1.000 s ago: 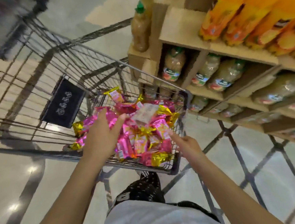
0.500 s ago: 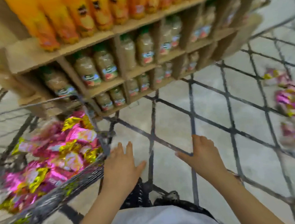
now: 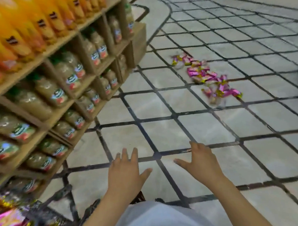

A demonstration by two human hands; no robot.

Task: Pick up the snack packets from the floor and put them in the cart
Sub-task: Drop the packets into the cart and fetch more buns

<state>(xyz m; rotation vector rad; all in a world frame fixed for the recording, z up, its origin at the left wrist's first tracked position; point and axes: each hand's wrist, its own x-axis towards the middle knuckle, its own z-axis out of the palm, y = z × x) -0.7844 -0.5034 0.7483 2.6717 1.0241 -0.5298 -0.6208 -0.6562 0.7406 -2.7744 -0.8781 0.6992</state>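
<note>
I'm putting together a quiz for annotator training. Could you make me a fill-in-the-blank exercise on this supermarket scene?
1. The left hand and the right hand both hold ____.
2. The scattered snack packets lie on the ____.
3. The cart stands on the person's ____ side.
4. The bottles on the top shelf are ____ in colour.

Missing words: nothing; floor; left; orange.

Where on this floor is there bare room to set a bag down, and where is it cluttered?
Bare floor lies between the shelf and the snack packets, running down to the left hand and right hand. Crowded: the packets' strip at upper right, and the cart at lower left, heaped with packets.
</note>
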